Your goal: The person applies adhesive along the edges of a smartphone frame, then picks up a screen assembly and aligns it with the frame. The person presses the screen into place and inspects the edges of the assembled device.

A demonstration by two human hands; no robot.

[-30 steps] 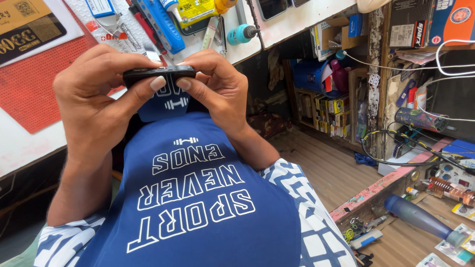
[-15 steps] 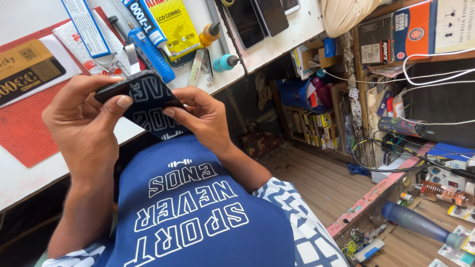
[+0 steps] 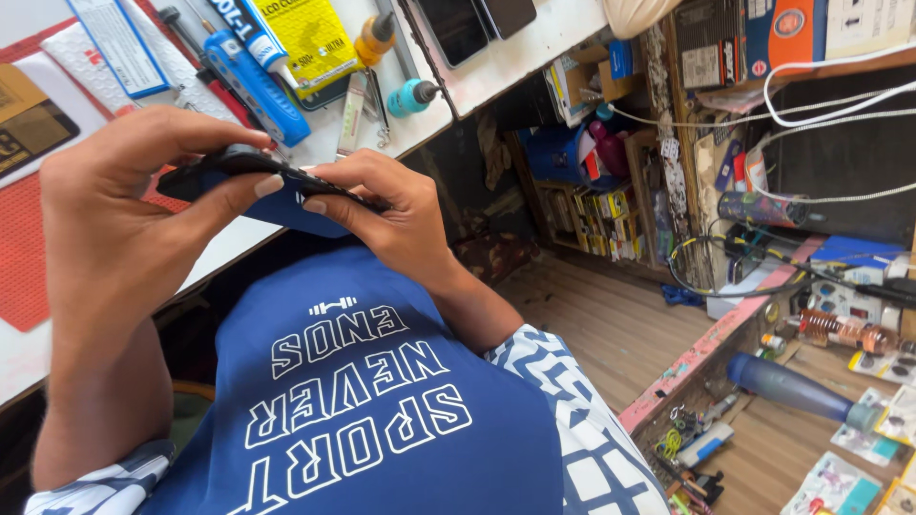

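Black phone point(image 3: 277, 186), edge-on to us now, sits left of centre in the frame, just above our blue shirt point(image 3: 382, 420) and off the front edge of the white bench point(image 3: 496, 67).

Left to right:
- Red mat point(image 3: 24, 257) at far left, lying on the bench. A blue-and-white box point(image 3: 119, 43) sits upper left.
- Left hand point(image 3: 124, 219): fingers curled over the phone's top edge, thumb pressed along its near side. Closed on it, firm grip.
- Phone: half a second back we saw its dark back face tilted toward us; a second back it was flat and higher in frame. Now it's rotated so we mostly see the thin edge, and it has dropped a bit toward the shirt. We read that as working round the rim, seam by seam, not lifting anything off yet. Can't tell if any gap has opened.
- Right hand point(image 3: 391, 210): fingertips pinching the phone's right end, thumb underneath. Also closed on it.
- Blue tube point(image 3: 253, 86) and yellow pack point(image 3: 305, 38) lie on the bench above the hands; small teal bottle point(image 3: 412, 95) just right of them, near the bench edge. Two dark phones point(image 3: 477, 24) at top centre.
- Right side: cluttered shelves, white cable point(image 3: 840, 105), a blue-grey bottle point(image 3: 792, 386) lying lower right. None of it touched.

Both hands stay on the phone; only its angle changed.
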